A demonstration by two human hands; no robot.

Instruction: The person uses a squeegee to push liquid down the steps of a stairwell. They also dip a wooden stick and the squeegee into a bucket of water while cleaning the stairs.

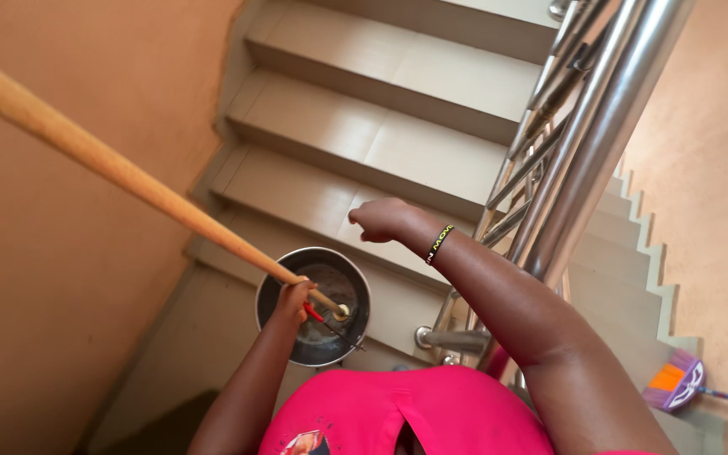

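Pale tiled stair steps (381,143) rising ahead, round metal bucket (313,305) standing on the landing (187,337), purple-and-orange broom head (674,381) lying on a lower step

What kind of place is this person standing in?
Most likely an indoor stairwell of a house or flats. Tiled steps climb ahead, a shiny metal handrail runs alongside, and plain painted walls close in. A metal bucket sits on the landing.
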